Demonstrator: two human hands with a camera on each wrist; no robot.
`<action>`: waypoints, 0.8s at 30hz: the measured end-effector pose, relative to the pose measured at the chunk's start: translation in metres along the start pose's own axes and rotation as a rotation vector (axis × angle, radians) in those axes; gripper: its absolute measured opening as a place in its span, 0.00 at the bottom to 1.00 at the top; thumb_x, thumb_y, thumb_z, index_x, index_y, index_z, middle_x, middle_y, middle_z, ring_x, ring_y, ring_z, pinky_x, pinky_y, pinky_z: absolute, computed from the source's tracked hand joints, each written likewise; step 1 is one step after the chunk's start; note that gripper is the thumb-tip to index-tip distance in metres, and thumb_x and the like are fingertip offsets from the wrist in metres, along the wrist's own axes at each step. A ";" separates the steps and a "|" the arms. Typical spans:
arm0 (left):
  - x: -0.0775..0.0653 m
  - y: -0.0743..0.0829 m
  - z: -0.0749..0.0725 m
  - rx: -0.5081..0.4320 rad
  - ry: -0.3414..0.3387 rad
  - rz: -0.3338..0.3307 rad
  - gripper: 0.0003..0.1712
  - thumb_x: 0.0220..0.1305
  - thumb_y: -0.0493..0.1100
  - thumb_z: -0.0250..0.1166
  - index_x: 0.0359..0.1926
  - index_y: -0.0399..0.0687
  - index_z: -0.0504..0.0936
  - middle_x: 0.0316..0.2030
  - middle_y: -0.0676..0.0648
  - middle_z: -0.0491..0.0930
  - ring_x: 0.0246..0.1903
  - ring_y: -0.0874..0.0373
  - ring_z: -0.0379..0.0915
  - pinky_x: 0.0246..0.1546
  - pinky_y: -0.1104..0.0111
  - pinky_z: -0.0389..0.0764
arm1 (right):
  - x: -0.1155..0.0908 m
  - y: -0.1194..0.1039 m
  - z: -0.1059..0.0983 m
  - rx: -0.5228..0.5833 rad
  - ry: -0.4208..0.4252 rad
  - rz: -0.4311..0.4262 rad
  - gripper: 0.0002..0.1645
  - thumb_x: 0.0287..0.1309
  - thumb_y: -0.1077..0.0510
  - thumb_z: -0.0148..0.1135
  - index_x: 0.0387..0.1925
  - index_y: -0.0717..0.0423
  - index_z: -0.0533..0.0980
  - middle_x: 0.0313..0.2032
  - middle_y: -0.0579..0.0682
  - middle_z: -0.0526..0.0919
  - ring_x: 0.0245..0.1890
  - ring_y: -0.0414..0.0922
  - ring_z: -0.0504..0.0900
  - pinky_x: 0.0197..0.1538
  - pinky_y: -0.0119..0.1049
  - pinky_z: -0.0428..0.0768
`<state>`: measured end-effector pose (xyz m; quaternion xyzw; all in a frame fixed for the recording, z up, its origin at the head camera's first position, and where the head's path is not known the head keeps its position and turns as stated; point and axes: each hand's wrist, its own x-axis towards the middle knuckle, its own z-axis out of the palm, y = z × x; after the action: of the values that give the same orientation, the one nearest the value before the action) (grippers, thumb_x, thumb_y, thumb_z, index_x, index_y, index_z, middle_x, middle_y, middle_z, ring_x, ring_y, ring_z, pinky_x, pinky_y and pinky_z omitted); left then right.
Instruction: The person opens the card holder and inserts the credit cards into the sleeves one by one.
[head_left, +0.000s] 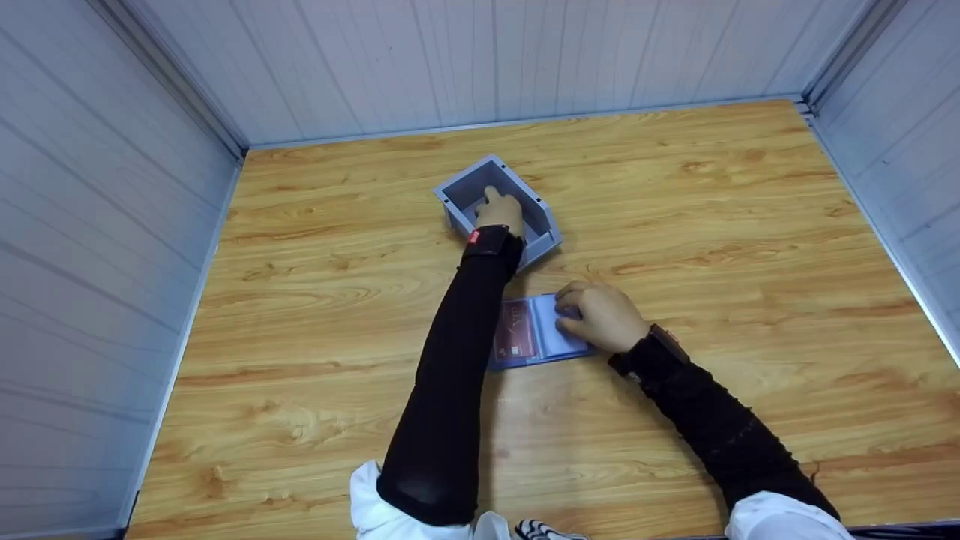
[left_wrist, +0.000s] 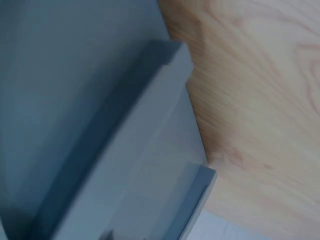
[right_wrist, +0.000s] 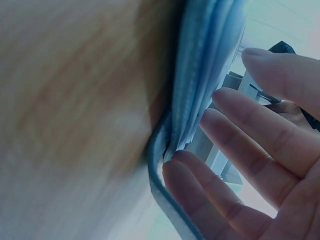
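An opened blue card holder (head_left: 551,330) lies flat on the table, a red card (head_left: 515,330) showing in its left side. My right hand (head_left: 602,315) rests over its right side with loosely bent fingers. In the right wrist view, stacked clear-blue sleeves (right_wrist: 205,65) stand beside the right hand (right_wrist: 260,160), whose fingertips touch the holder's edge and pinch nothing. Farther back, my left hand (head_left: 501,212) reaches down into a grey open-topped box (head_left: 466,182). Its lower fingers are hidden, and the left wrist view shows only the box wall (left_wrist: 125,135), not the hand.
The wood-grain table (head_left: 322,300) is enclosed by pale panels at the left, back (head_left: 465,60) and right. The left forearm sleeve (head_left: 465,360) crosses over the left edge of the card holder. Striped cloth (head_left: 547,530) shows at the front edge.
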<state>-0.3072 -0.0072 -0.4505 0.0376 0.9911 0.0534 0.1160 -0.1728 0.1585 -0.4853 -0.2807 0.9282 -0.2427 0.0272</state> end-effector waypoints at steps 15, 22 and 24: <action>0.004 -0.015 -0.016 -0.418 0.031 -0.098 0.23 0.64 0.36 0.58 0.60 0.37 0.71 0.56 0.37 0.77 0.58 0.45 0.74 0.56 0.59 0.78 | 0.001 -0.002 -0.001 0.000 -0.022 0.018 0.14 0.52 0.56 0.70 0.38 0.61 0.85 0.46 0.55 0.86 0.53 0.54 0.81 0.71 0.54 0.63; -0.006 -0.022 -0.023 -0.533 0.056 -0.085 0.05 0.63 0.32 0.54 0.33 0.39 0.77 0.31 0.46 0.75 0.31 0.53 0.69 0.34 0.66 0.71 | 0.002 -0.002 0.000 -0.006 -0.028 0.012 0.14 0.52 0.56 0.70 0.39 0.61 0.85 0.46 0.55 0.85 0.53 0.54 0.80 0.72 0.55 0.62; -0.008 -0.022 -0.025 -0.529 0.067 -0.076 0.08 0.63 0.32 0.53 0.26 0.43 0.73 0.27 0.48 0.71 0.29 0.54 0.65 0.31 0.66 0.67 | 0.002 -0.002 0.000 -0.007 -0.032 0.013 0.15 0.51 0.56 0.70 0.39 0.62 0.85 0.47 0.55 0.85 0.54 0.54 0.80 0.71 0.54 0.63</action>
<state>-0.3071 -0.0321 -0.4268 -0.0332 0.9466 0.3075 0.0908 -0.1734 0.1566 -0.4844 -0.2787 0.9302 -0.2349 0.0427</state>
